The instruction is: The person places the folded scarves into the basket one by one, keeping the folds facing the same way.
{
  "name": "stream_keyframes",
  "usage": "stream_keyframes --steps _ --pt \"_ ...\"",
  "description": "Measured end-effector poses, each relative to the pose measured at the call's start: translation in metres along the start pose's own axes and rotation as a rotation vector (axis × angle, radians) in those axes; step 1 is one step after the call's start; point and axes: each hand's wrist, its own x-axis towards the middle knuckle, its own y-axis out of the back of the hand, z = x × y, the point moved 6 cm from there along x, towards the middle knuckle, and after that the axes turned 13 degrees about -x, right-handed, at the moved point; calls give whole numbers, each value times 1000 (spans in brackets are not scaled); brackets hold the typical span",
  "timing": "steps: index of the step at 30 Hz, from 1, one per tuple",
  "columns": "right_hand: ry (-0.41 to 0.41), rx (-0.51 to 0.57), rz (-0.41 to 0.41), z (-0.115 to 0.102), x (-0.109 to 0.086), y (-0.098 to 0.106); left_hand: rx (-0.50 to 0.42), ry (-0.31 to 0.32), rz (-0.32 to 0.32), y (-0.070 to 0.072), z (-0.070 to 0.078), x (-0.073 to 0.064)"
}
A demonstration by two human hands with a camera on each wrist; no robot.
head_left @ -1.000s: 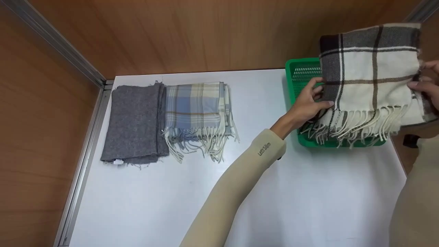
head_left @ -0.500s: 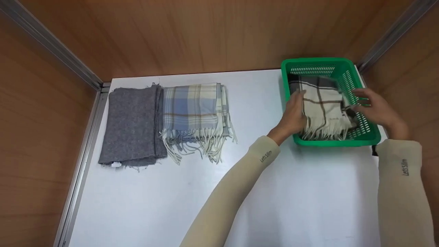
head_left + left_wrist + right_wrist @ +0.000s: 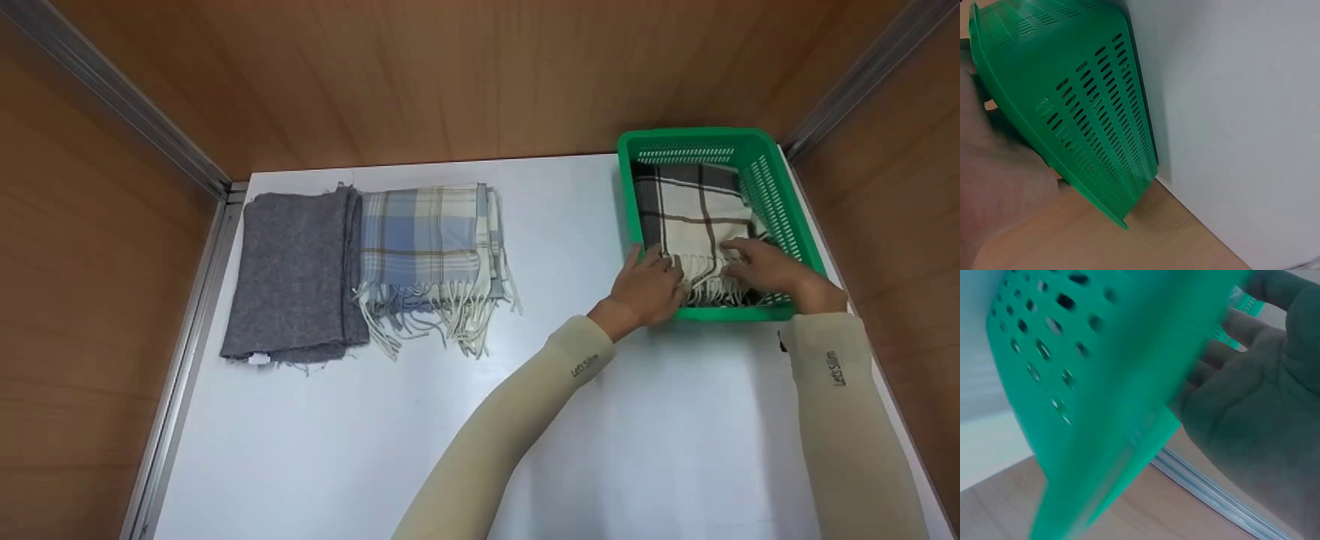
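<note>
A folded white, black and brown plaid scarf [image 3: 690,214] lies inside a green plastic basket [image 3: 806,247], its cream fringe [image 3: 701,270] toward the near side. My left hand [image 3: 646,289] reaches over the basket's near left corner, fingers at the fringe. From the right, my right hand [image 3: 772,268] dips into the basket, its fingertips at the fringe's other side. The left wrist view shows the left hand [image 3: 999,185] beside the basket's perforated outer wall [image 3: 1095,107]. In the right wrist view the right hand's palm [image 3: 1252,394] faces the camera, with some fingertips hidden behind the rim.
On the white table [image 3: 360,450] to the left lie a folded grey scarf [image 3: 292,274] and, against it, a folded blue and cream plaid scarf [image 3: 420,232] with fringe. Wooden panels [image 3: 450,82] stand behind and at both sides, close to the basket's back and right.
The plaid scarf was held up over the basket and now lies inside it. Both hands have let go of its sides and moved to the fringe at the near end.
</note>
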Motion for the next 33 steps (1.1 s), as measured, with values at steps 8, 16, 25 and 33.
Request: stream_keyframes --steps 8,16,25,33 --pt "-18 72 119 -8 -10 7 -247 -128 164 5 -16 -22" --pt "59 95 308 -30 -20 13 -510 -108 276 6 -46 -48" --pt "73 95 366 -52 -21 11 -707 -47 394 8 -89 -77" --pt "113 83 402 -69 -19 5 -807 68 510 11 -132 -104"
